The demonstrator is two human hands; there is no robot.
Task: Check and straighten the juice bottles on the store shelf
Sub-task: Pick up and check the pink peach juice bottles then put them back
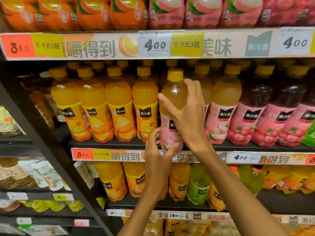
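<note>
A lychee juice bottle with a yellow cap and a pink label stands at the front edge of the middle shelf, slightly forward of its row. My right hand grips its upper body from the right, thumb across the front. My left hand holds its base from the lower left, fingers curled round the bottom. Orange juice bottles line up to its left. Another pink-labelled lychee bottle and dark red-juice bottles stand to its right.
The shelf above carries orange and pink bottles behind a price strip. The shelf below holds orange and green bottles. A dark upright post divides this bay from the left bay with white pouches.
</note>
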